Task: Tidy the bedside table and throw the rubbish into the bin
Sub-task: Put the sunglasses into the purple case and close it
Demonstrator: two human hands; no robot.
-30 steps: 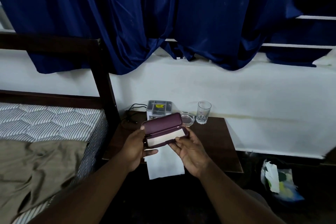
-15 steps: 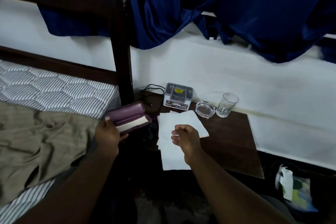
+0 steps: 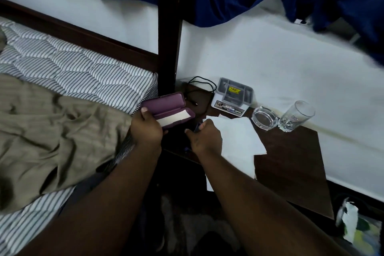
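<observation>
Surface [image 3: 291, 164]: dark wood beside the bed [image 3: 62, 72]; paper sheets [image 3: 239, 137], ashtray [image 3: 264, 118], glass [image 3: 296, 116].
Left hand [image 3: 148, 129]: clamped on open purple case [image 3: 168, 111].
Right hand [image 3: 204, 138]: on the paper, grip unclear.
Bin [image 3: 361, 228]: floor, cut off.

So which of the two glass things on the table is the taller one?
The tumbler, at the wall on the far right. The ashtray beside it is low and wide.
</observation>
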